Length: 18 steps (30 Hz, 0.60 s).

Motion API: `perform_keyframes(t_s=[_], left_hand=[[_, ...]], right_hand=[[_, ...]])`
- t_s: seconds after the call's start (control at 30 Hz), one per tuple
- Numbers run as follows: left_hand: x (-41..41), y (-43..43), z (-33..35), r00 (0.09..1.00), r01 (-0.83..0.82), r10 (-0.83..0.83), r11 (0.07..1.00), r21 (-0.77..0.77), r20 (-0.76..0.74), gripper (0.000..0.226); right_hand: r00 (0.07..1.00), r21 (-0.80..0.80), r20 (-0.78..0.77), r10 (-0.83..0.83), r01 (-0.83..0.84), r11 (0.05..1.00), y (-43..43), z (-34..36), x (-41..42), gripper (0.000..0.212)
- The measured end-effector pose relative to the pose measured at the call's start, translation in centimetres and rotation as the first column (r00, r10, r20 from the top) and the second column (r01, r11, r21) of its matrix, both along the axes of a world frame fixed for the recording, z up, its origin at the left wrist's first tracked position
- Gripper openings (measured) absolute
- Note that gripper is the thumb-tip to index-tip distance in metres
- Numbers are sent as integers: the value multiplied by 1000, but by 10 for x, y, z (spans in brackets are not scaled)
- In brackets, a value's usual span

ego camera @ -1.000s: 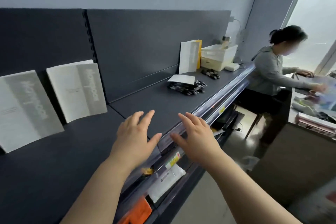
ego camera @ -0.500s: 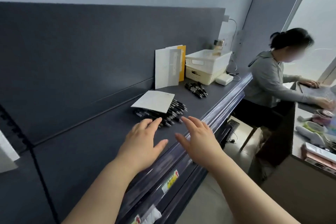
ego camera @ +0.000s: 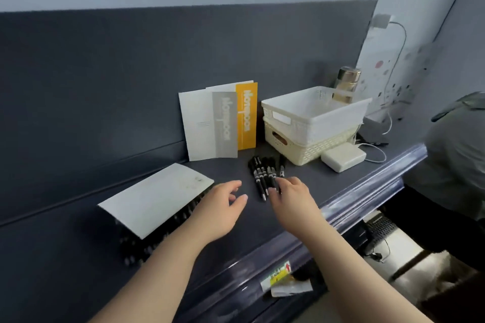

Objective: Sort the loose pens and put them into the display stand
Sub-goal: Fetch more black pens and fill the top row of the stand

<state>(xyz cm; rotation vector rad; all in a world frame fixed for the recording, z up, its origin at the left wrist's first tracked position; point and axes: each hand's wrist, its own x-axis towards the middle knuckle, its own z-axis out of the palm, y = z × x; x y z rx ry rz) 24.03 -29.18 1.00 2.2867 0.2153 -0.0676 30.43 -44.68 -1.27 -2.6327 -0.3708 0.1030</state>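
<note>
Several loose black pens (ego camera: 263, 172) lie in a small bunch on the dark shelf (ego camera: 78, 257), in front of the upright booklets. My right hand (ego camera: 290, 198) reaches over their near ends, fingers relaxed, fingertips touching or just above the pen tips. My left hand (ego camera: 221, 206) hovers open to the left of the bunch, holding nothing. A bigger heap of black pens (ego camera: 157, 231) lies at my left forearm, mostly hidden under a white card (ego camera: 154, 198). I see no display stand.
White and yellow booklets (ego camera: 217, 123) lean on the back panel. Two stacked white baskets (ego camera: 312, 123), a white charger (ego camera: 342, 156) with cables and a bottle (ego camera: 346, 84) stand to the right. A seated person's grey sleeve (ego camera: 456, 144) is at the far right. The shelf edge (ego camera: 367, 189) runs diagonally.
The view has moved right along the shelf. Both hands passed the covered pen heap, and the right hand now reaches the small bunch of pens.
</note>
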Motion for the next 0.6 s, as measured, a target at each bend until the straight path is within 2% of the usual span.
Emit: perform_keyframes(t_s=[0.1,0.2,0.37,0.43,0.5,0.6], left_hand=[[47,-24,-6,988,-134,121,981,-141,-99,48],[87,-40,-18,947,-292,243,923,-250,-208,51],[131,-52,-48,831,-545,438,766,-342,-342,48],[137,-55,-47,799,-598,469,687,-412,-377,36],[137,-60,-36,758,-652,483,558,-514,-437,26],[130,-65,-28,735,-673,488,447,-589,-470,23]], right_hand=[[998,14,-61,-9,10,1000,-19,-7,51,28],[992,41,-124,-2,7,999,-25,-14,88,24],[971,173,-223,91,-52,983,-3,-27,118,14],[959,213,-242,146,-94,972,11,-33,118,28],[938,301,-295,180,-88,949,18,-36,113,33],[911,465,-343,229,-47,884,16,-34,106,19]])
